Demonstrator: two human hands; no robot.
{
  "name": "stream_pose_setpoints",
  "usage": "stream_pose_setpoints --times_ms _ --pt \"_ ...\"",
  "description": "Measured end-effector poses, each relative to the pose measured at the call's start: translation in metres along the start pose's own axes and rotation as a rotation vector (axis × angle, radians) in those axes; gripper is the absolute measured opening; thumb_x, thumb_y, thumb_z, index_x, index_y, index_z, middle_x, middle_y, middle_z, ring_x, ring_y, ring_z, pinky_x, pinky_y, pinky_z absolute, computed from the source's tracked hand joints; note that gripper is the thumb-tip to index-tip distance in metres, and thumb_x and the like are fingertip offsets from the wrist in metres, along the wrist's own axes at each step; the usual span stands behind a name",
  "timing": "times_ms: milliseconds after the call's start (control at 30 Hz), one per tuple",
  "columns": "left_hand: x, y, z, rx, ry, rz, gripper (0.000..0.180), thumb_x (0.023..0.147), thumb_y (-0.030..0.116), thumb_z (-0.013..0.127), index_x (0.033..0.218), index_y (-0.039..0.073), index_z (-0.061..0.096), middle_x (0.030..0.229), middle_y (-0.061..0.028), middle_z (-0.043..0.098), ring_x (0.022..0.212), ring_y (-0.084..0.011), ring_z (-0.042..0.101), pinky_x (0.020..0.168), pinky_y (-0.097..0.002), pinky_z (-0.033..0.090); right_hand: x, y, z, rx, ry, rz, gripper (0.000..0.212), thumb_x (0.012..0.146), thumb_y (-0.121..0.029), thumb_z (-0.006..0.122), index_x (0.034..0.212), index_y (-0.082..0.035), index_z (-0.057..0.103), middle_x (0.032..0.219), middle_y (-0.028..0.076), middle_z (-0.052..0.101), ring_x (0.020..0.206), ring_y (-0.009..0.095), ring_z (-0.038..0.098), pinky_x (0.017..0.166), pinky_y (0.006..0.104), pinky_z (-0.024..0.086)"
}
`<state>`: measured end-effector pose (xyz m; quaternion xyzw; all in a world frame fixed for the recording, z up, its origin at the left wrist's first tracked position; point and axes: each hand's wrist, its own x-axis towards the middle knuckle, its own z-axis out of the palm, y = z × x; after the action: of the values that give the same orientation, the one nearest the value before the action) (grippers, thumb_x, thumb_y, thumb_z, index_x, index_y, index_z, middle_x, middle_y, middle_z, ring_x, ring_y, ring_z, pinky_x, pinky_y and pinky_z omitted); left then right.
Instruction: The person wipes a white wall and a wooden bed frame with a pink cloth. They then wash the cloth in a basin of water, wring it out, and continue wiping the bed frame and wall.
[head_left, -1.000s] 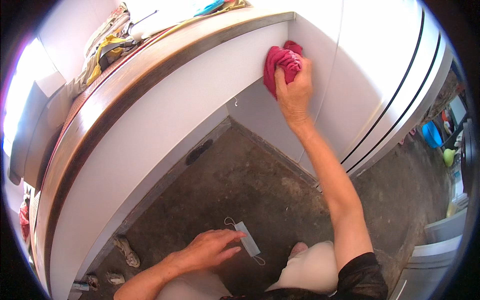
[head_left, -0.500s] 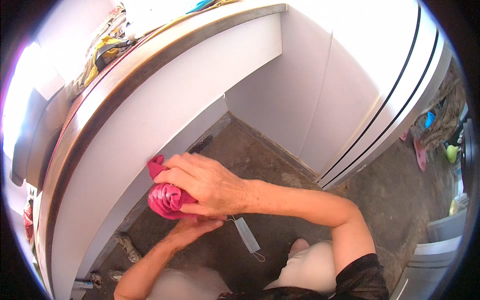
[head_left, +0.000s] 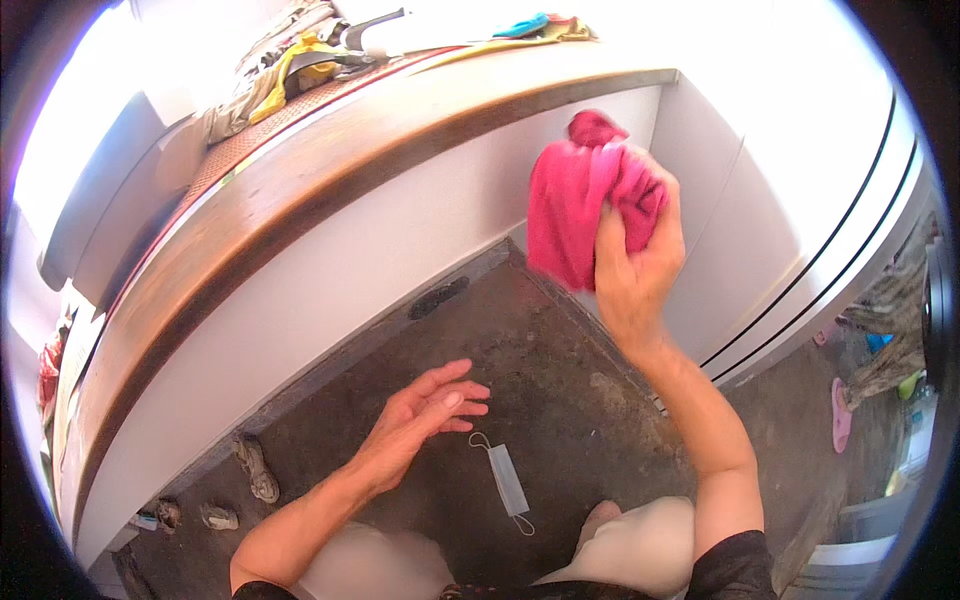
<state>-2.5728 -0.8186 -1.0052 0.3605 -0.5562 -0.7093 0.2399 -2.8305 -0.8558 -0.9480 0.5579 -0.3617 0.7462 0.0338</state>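
Remotely, I count one left hand (head_left: 412, 422), one right hand (head_left: 640, 280), one cloth (head_left: 565, 210), one mask (head_left: 508, 480), at least two shoes (head_left: 258, 472).

In our right hand (head_left: 645, 275) we grip a bunched crimson cloth (head_left: 572, 215) in front of the white panel (head_left: 350, 285) below a wood-edged ledge (head_left: 300, 200), though we cannot tell whether it touches. Our left hand (head_left: 428, 408), holding nothing, hangs with fingers spread above the dark floor (head_left: 560, 390), near a pale face mask (head_left: 508, 480). We see worn shoes (head_left: 257, 470) at left and a pink slipper (head_left: 840, 415) at right.
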Motion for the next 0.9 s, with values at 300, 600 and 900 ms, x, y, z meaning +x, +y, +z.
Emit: stream_pose_setpoints --times_ms 300,600,900 --pt "-0.005 -0.012 -0.001 -0.019 0.021 -0.103 0.047 0.1 0.029 0.054 0.138 0.004 0.045 0.118 -0.0121 0.063 0.106 -0.02 0.062 0.09 -0.033 0.05 -0.032 -0.031 0.087 -0.247 -0.264 -0.703 0.048 0.067 -0.015 0.072 0.113 -0.006 0.062 0.109 0.014 0.061 0.096 0.031 0.058 0.082 0.0446 0.045" --pt "-0.002 -0.022 -0.001 -0.026 0.002 -0.13 0.046 0.101 0.028 0.052 0.139 0.003 0.044 0.115 -0.0117 0.064 0.103 -0.019 0.064 0.089 -0.0317 0.051 0.01 -0.003 0.02 -0.525 -0.24 -0.499 0.059 0.057 -0.009 0.079 0.113 -0.006 0.061 0.103 0.01 0.065 0.089 0.029 0.061 0.078 0.041 0.045" --pt "0.015 -0.038 0.008 0.104 -0.068 -0.11 0.036 0.097 0.033 0.058 0.117 0.003 0.062 0.112 -0.0087 0.066 0.105 -0.0189 0.063 0.09 -0.0334 0.051 -0.037 -0.077 0.104 -0.113 -0.416 -0.777 0.029 0.078 -0.021 0.059 0.1 -0.003 0.065 0.102 0.013 0.063 0.089 0.026 0.059 0.074 0.0382 0.048"
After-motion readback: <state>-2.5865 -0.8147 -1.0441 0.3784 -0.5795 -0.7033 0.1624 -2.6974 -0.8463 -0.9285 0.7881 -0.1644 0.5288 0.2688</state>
